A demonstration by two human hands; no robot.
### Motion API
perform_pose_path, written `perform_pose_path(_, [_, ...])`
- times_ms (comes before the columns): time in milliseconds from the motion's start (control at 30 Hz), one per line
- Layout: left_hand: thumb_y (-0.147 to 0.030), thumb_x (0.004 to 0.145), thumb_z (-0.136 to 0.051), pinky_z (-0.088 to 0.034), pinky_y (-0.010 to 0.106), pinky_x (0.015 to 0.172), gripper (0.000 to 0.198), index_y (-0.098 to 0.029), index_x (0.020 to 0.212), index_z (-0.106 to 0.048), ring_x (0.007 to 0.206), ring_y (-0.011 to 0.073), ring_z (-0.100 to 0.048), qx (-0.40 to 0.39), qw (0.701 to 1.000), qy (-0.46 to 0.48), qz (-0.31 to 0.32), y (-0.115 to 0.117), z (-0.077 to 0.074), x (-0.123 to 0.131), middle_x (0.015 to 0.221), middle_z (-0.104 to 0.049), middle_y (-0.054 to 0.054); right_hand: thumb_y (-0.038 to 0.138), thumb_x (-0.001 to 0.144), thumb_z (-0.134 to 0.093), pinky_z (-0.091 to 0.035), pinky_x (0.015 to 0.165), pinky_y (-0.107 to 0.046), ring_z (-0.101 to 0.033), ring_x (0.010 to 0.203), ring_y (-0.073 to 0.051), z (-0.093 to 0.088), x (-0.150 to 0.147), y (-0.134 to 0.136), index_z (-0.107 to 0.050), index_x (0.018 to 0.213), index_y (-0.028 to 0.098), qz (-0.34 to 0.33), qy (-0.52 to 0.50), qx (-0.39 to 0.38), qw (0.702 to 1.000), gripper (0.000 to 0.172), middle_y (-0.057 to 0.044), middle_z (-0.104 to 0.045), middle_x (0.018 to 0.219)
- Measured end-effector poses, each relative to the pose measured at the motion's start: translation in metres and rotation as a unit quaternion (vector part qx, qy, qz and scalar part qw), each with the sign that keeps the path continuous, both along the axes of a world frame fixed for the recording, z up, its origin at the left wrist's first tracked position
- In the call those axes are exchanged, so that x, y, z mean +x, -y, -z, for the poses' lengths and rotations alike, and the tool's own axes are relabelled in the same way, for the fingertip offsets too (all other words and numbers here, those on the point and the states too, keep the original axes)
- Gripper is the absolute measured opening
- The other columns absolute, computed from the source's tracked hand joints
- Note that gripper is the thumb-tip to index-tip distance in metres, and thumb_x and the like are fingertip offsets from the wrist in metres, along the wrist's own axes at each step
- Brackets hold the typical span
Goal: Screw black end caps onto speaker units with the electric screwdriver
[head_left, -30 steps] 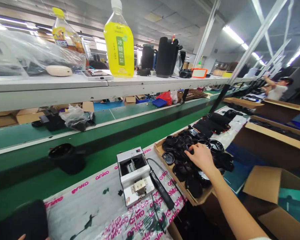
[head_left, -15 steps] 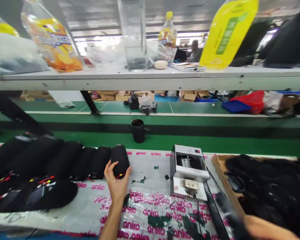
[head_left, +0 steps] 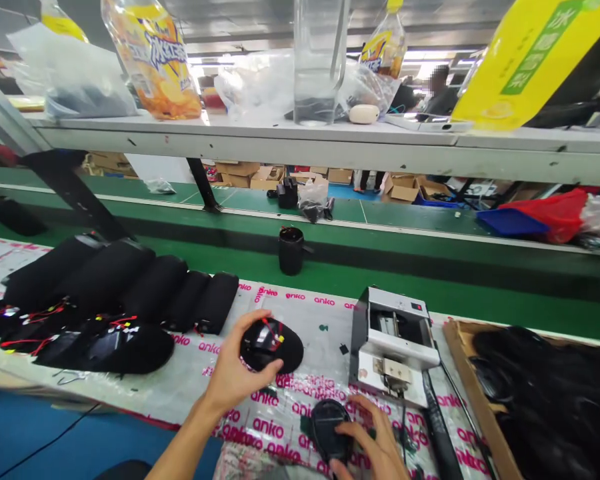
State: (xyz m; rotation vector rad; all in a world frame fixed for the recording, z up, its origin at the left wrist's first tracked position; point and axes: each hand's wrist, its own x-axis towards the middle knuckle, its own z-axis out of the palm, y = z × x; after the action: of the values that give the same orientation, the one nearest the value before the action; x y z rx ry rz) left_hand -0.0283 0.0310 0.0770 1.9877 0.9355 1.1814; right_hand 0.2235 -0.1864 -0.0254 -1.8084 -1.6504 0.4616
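Observation:
My left hand (head_left: 235, 367) is closed around a black fabric-covered cylinder (head_left: 291, 350), tilted so that its end with red wires and a small yellow connector faces me. Lower right, the fingers of my right hand (head_left: 377, 437) grip a black oval cap (head_left: 326, 423) low over the table. Left of my hands lies a row of similar black cylinders (head_left: 153, 290), some with coloured wires at their near ends.
A grey machine (head_left: 395, 347) with a black lever stands right of my hands, beside a cardboard box (head_left: 485, 400) of black parts. Another black cylinder (head_left: 291, 253) stands upright on the green surface beyond. A shelf (head_left: 280, 143) with bottles and bags crosses above.
My left hand has drawn the cylinder nearer and tipped its wired end towards me. My right hand has come leftwards from beside the box with the black cap. The view has shifted.

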Motion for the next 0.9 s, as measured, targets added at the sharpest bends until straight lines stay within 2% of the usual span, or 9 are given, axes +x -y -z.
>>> perform_pose_path(100, [-0.026, 0.077, -0.088, -0.05, 0.058, 0.124, 0.079, -0.026, 0.148, -0.056, 0.148, 0.0379, -0.059, 0.032, 0.997, -0.003, 0.066, 0.011, 0.009, 0.023, 0.15, -0.063, 0.017, 0.028, 0.069, -0.091, -0.057, 0.114, -0.063, -0.059, 0.144, -0.048, -0.01, -0.015, -0.012, -0.077, 0.091, 0.025, -0.015, -0.023, -0.085, 0.996, 0.026, -0.015, -0.061, 0.158])
perform_pose_path(200, [-0.026, 0.079, -0.088, -0.054, 0.056, 0.121, 0.077, -0.026, 0.149, -0.055, 0.142, 0.0358, -0.064, 0.016, 0.998, 0.004, 0.054, 0.015, 0.023, 0.041, 0.149, -0.063, 0.016, 0.022, 0.072, -0.086, -0.051, 0.121, -0.059, -0.057, 0.148, -0.043, -0.018, -0.024, -0.016, -0.068, 0.085, 0.024, 0.012, -0.085, -0.102, 0.991, 0.022, -0.012, -0.065, 0.154])
perform_pose_path(267, [-0.026, 0.078, -0.089, -0.056, 0.053, 0.118, 0.082, -0.026, 0.151, -0.052, 0.138, 0.0345, -0.067, -0.015, 0.999, 0.014, 0.031, 0.017, 0.03, 0.048, 0.148, -0.064, 0.015, 0.03, 0.075, -0.089, -0.051, 0.121, -0.053, -0.06, 0.146, -0.04, -0.024, -0.023, -0.013, -0.066, 0.09, 0.024, 0.03, -0.207, -0.089, 0.974, 0.028, -0.012, -0.067, 0.152])
perform_pose_path(333, [-0.027, 0.076, -0.09, -0.057, 0.05, 0.117, 0.086, -0.026, 0.153, -0.05, 0.136, 0.0338, -0.068, -0.038, 0.999, 0.03, 0.021, 0.022, 0.033, 0.052, 0.147, -0.064, 0.014, 0.052, 0.077, -0.091, -0.054, 0.115, -0.049, -0.068, 0.137, -0.037, -0.031, -0.018, -0.008, -0.066, 0.106, 0.027, 0.041, -0.38, -0.056, 0.922, 0.047, -0.013, -0.071, 0.145])
perform_pose_path(433, [-0.028, 0.078, -0.09, -0.055, 0.052, 0.119, 0.082, -0.026, 0.15, -0.052, 0.137, 0.0337, -0.067, -0.026, 0.998, 0.043, 0.043, 0.042, 0.034, 0.06, 0.147, -0.063, 0.014, 0.081, 0.077, -0.082, -0.062, 0.095, -0.047, -0.08, 0.105, -0.033, -0.046, -0.013, -0.007, -0.063, 0.137, 0.029, 0.058, -0.589, -0.006, 0.806, 0.081, -0.014, -0.079, 0.129])
perform_pose_path(533, [-0.034, 0.081, -0.092, -0.054, 0.055, 0.118, 0.072, -0.028, 0.144, -0.056, 0.14, 0.035, -0.063, -0.019, 0.999, 0.031, 0.026, 0.07, 0.032, 0.07, 0.147, -0.06, 0.014, 0.084, 0.082, -0.074, -0.062, 0.101, -0.054, -0.08, 0.108, -0.035, -0.062, -0.013, -0.018, -0.07, 0.141, 0.029, 0.111, -0.683, 0.031, 0.721, 0.08, -0.013, -0.082, 0.126])
perform_pose_path(667, [-0.049, 0.086, -0.09, -0.055, 0.057, 0.115, 0.068, -0.028, 0.143, -0.058, 0.141, 0.0374, -0.06, -0.033, 0.999, 0.001, -0.017, 0.092, 0.021, 0.074, 0.146, -0.058, 0.016, 0.084, 0.086, -0.068, -0.047, 0.126, -0.062, -0.071, 0.133, -0.037, -0.077, -0.015, -0.033, -0.082, 0.126, 0.032, 0.154, -0.727, 0.057, 0.666, 0.067, -0.008, -0.084, 0.126])
perform_pose_path(833, [-0.033, 0.096, -0.081, -0.056, 0.049, 0.111, 0.016, -0.027, 0.108, -0.071, 0.133, 0.0314, -0.066, 0.044, 0.996, -0.04, 0.061, 0.073, -0.015, 0.071, 0.136, -0.066, 0.011, 0.081, 0.089, -0.067, -0.04, 0.132, -0.063, -0.069, 0.139, -0.035, -0.085, -0.014, -0.04, -0.085, 0.122, 0.036, 0.153, -0.744, 0.092, 0.644, 0.059, -0.004, -0.081, 0.134])
perform_pose_path(900, [-0.026, 0.097, -0.081, -0.055, 0.048, 0.11, 0.012, -0.025, 0.099, -0.068, 0.12, 0.0282, -0.071, 0.094, 0.988, -0.045, 0.111, 0.06, -0.03, 0.076, 0.118, -0.074, 0.008, 0.082, 0.09, -0.067, -0.036, 0.135, -0.062, -0.065, 0.144, -0.034, -0.086, -0.015, -0.043, -0.084, 0.124, 0.037, 0.157, -0.747, 0.103, 0.637, 0.059, -0.003, -0.08, 0.136])
